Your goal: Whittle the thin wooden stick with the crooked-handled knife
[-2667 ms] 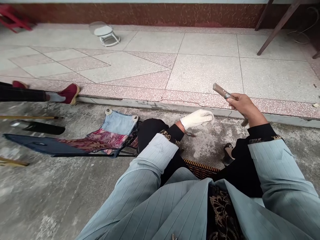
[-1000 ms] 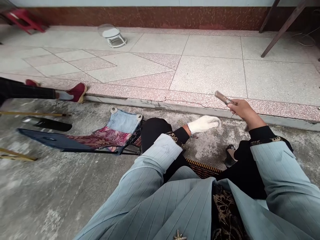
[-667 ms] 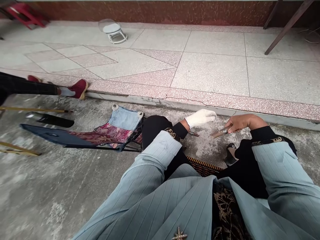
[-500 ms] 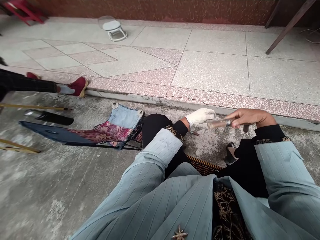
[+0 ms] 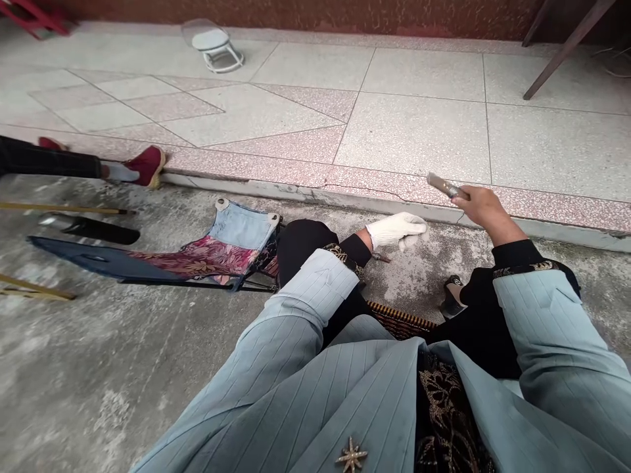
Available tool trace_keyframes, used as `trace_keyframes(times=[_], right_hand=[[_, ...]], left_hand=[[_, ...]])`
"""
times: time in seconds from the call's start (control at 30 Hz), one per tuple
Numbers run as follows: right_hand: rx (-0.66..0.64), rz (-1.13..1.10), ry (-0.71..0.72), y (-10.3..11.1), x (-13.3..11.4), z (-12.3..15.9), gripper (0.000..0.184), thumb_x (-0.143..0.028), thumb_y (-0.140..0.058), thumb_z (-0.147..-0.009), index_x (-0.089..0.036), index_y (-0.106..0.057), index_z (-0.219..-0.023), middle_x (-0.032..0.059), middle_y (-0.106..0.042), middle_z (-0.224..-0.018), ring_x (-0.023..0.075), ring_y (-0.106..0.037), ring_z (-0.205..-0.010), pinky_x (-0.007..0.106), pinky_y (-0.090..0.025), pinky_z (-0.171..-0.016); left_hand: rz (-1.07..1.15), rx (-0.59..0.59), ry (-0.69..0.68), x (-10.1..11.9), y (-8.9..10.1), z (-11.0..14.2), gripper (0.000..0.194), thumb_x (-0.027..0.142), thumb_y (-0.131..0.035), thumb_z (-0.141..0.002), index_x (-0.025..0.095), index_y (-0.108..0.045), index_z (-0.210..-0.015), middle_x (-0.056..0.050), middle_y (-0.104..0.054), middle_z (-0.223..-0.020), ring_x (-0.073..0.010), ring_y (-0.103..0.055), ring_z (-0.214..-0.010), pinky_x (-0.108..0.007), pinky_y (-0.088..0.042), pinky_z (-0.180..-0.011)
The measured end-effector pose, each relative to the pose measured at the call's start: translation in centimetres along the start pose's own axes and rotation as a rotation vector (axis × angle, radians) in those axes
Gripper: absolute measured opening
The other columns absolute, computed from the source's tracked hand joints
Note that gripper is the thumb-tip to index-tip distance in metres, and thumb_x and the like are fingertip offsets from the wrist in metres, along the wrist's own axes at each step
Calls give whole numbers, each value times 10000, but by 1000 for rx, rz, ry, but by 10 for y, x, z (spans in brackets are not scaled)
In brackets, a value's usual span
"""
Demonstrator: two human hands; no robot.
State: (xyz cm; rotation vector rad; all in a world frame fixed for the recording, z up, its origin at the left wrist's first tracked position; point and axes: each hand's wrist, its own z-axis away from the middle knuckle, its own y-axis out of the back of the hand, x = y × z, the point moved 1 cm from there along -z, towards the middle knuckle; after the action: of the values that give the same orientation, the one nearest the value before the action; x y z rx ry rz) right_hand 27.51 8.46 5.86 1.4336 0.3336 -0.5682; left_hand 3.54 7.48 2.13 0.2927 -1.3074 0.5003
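Observation:
My left hand (image 5: 397, 231) wears a white knitted glove and is closed, its fingers curled over the concrete below the step. Whatever it may grip is hidden. My right hand (image 5: 482, 205) is bare and closed around a short, stick-like tool (image 5: 441, 184). The tool has a dull grey-brown end and a silvery metal collar near my fingers. It points up and left, apart from the glove. Below the gloved wrist a thin reddish-brown rod end (image 5: 381, 257) shows, and I cannot tell what it belongs to.
A raised tiled step (image 5: 414, 144) runs across in front. To the left stands a low folding chair (image 5: 217, 253) with floral cloth, and past it a dark bottle-shaped object (image 5: 91, 227). Another person's red shoe (image 5: 148, 165) rests on the step edge. A small white stool (image 5: 217, 47) stands behind.
My right hand has lifted the tool up and away from the gloved hand, and the tool now tilts upward. My left hand has stayed nearly in place. The view has shifted slightly.

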Motion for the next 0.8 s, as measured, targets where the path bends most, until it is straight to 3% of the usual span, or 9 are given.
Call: trace_keyframes(times=[0.1,0.2,0.27,0.37,0.43,0.53,0.6,0.7,0.8], right_hand=[[-165,432,33,-1,4,-1,288,-395,-595,-844,-199,-721,-1013,112,-692,-933,255,-601,-834,327,-402,-676],[-489,566,37,-2,9,2,264,-360,-622,-823,-207,-757,-990,115,-703,-967,253,-614,-838,332,-406,-680],[-723,490,79,-3,10,7,268,-353,-648,-800,-216,-776,-992,86,-705,-903,227,-606,-785,319,-408,-661],[-1089,206,214,-2,5,17,392,-439,-689,-770,-221,-772,-1086,30,-671,-774,170,-553,-680,286,-403,-622],[-1236,13,290,4,-3,25,485,-489,-712,-755,-208,-752,-1149,13,-656,-767,139,-526,-658,270,-408,-623],[-1208,-223,299,20,-15,34,552,-461,-737,-753,-186,-704,-1231,11,-651,-804,118,-530,-669,255,-425,-635],[-1086,-375,277,30,-18,38,540,-433,-747,-753,-166,-693,-1219,3,-629,-777,108,-526,-651,250,-434,-627],[-750,-617,234,34,-17,35,389,-446,-716,-792,-159,-694,-1053,7,-603,-771,104,-517,-640,249,-448,-621],[-425,-715,139,21,-10,24,337,-492,-679,-815,-170,-636,-905,34,-611,-786,117,-518,-638,254,-457,-613]], left_hand=[[-51,-26,37,5,2,3,409,516,-564,-899,124,-659,-833,54,-426,-471,-51,-366,-370,-178,-325,-393],[-95,-2,1,13,8,7,399,504,-612,-870,126,-644,-746,54,-398,-471,-43,-343,-380,-183,-296,-398],[-103,18,-27,18,12,10,363,467,-630,-859,128,-631,-730,52,-396,-486,-43,-340,-397,-188,-281,-401],[-105,111,-45,20,19,12,292,401,-587,-875,136,-620,-759,55,-387,-491,-47,-311,-404,-200,-258,-403],[-127,213,-55,20,23,11,264,373,-544,-883,141,-610,-773,61,-368,-491,-51,-289,-412,-206,-256,-416],[-281,313,-68,18,25,7,218,338,-560,-843,138,-621,-783,44,-440,-551,-61,-349,-475,-209,-293,-475],[-388,373,-95,16,23,5,210,319,-551,-828,130,-639,-804,8,-559,-670,-84,-459,-583,-217,-360,-561],[-415,430,-123,10,14,0,274,343,-487,-866,125,-653,-865,-27,-640,-822,-112,-530,-704,-240,-412,-666],[-420,315,-86,3,0,-4,325,398,-468,-887,132,-655,-896,-21,-631,-798,-100,-492,-632,-235,-391,-627]])
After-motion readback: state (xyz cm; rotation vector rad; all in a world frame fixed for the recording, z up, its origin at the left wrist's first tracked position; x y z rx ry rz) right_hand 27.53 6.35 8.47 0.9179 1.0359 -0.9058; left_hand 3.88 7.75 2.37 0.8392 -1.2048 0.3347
